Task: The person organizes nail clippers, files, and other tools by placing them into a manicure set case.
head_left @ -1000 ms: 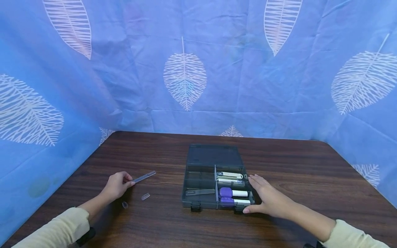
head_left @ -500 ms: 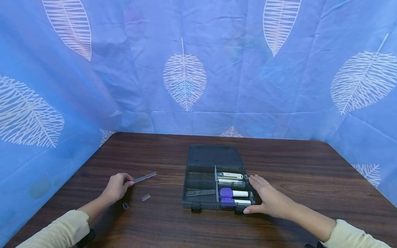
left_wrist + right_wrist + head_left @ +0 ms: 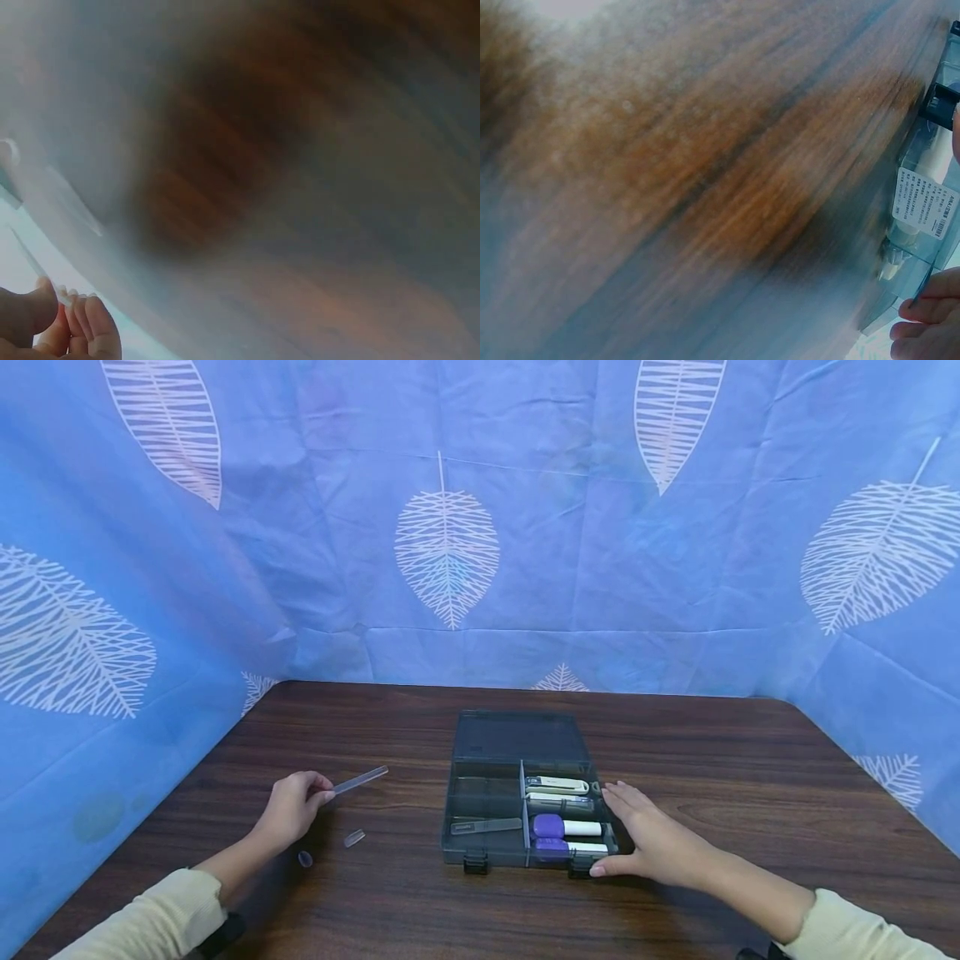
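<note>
My left hand pinches one end of a slim clear strip, shaped like a nail file, between thumb and fingers. Its other end points right over the table. Below it lie a short clear plastic piece and a small clear oval piece. My right hand rests along the right side of a dark translucent box, fingers extended, thumb near the front latch. Inside the open box are nail clippers, purple bottles with white caps, and another flat strip.
The box lid lies folded back behind it. A thin divider parts the left and right compartments. The dark wood table ends at a blue curtain with white leaves. A printed label shows on the box in the right wrist view.
My left hand has moved slightly up and right with the clear strip, whose far end now sits higher. My right hand and the box have stayed in place.
</note>
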Action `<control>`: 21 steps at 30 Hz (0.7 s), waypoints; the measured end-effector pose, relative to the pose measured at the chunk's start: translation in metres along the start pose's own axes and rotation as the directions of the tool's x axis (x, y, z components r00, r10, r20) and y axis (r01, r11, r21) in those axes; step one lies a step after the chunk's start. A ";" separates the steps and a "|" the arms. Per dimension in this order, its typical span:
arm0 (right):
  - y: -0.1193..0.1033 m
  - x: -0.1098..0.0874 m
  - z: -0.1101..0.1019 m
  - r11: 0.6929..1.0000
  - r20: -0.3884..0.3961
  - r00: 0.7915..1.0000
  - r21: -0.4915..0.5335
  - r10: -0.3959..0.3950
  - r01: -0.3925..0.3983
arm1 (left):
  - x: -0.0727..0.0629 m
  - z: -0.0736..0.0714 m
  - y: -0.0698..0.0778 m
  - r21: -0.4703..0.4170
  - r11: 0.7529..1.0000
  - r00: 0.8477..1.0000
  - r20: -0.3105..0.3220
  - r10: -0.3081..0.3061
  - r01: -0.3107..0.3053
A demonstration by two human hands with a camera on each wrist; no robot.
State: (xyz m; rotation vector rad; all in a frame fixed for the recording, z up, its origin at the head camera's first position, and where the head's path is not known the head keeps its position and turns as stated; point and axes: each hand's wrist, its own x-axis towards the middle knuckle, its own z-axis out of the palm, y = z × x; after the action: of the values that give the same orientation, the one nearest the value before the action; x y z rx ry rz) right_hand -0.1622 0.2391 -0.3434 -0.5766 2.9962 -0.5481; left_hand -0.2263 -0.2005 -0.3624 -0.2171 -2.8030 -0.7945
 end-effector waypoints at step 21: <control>0.002 0.001 0.000 1.000 -0.025 1.000 -0.022 -0.015 0.014 | -0.013 0.008 0.044 -0.128 0.987 0.995 -0.001 0.100 -0.100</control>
State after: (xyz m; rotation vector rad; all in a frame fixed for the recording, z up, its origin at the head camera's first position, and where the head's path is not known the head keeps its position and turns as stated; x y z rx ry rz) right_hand -0.1641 0.2407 -0.3445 -0.5983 3.0274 -0.5273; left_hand -0.2064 -0.1600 -0.3503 -0.3785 -2.7239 -0.9511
